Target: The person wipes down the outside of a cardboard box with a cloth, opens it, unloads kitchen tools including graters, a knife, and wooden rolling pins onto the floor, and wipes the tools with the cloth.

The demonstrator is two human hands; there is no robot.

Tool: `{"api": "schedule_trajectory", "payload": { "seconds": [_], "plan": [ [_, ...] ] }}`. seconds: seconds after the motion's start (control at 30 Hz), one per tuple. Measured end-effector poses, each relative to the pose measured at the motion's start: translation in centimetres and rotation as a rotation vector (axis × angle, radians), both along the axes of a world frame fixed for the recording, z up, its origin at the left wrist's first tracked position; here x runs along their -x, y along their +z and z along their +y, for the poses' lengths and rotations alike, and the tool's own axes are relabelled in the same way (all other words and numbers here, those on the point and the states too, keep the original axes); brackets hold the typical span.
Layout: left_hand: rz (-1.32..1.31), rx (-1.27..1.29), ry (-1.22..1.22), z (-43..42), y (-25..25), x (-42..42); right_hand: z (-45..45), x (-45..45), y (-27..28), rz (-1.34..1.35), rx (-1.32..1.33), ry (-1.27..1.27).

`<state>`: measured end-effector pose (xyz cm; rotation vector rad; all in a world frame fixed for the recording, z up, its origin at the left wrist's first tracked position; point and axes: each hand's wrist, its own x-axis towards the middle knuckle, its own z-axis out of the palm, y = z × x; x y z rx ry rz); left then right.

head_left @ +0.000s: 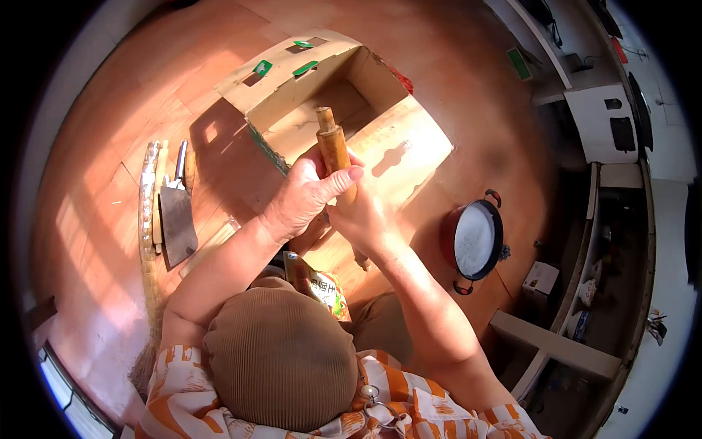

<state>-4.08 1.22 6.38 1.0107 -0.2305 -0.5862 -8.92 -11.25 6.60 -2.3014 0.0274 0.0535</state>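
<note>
A wooden rolling pin (334, 150) with a narrow handle at each end is held in front of my body, its upper end pointing away from me. My left hand (301, 196) wraps round its middle, the thumb lying across the wood. Just beside it, my right hand (368, 218) is closed round the lower part, where the fingers hide much of the pin. The lower handle shows below my right hand. Beyond my hands stands an open cardboard box (420, 146) with its flaps folded out. A printed food packet (322, 284) lies close to my body.
On the floor at left lie a cleaver (178, 225), several long sticks and a long plastic-wrapped item (148, 212). A red two-handled pot (476, 241) with whitish contents stands at right. Shelving (559, 344) with a small white box (540, 279) borders the right side.
</note>
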Motion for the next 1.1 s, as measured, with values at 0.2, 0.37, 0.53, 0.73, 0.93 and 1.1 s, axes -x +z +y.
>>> {"api": "schedule_trajectory", "payload": {
  "seconds": [0.2, 0.37, 0.53, 0.73, 0.93, 1.1],
  "plan": [
    [0.161, 0.158, 0.105, -0.3, -0.4, 1.0, 1.1, 1.3, -0.8, -0.087, 0.112, 0.004],
    [0.196, 0.255, 0.151, -0.2, -1.1, 0.9, 1.7, 1.6, -0.2, 0.177, -0.052, -0.004],
    [0.223, 0.284, 0.213, 0.5, -1.4, 0.4, 2.1, 3.1, -1.6, 0.263, -0.02, -0.003],
    [0.366, 0.338, 0.262, 1.8, -1.6, -0.8, 1.6, 5.7, -2.3, 0.319, -0.133, 0.088],
    [0.514, 0.389, 0.314, 2.4, -4.1, -1.6, -1.0, 6.3, -1.8, 0.781, -0.471, 0.134],
    [0.482, 0.469, 0.488, 4.6, -4.2, -4.0, -5.5, 7.0, -1.5, 0.798, -0.773, -0.198]
  ]
}}
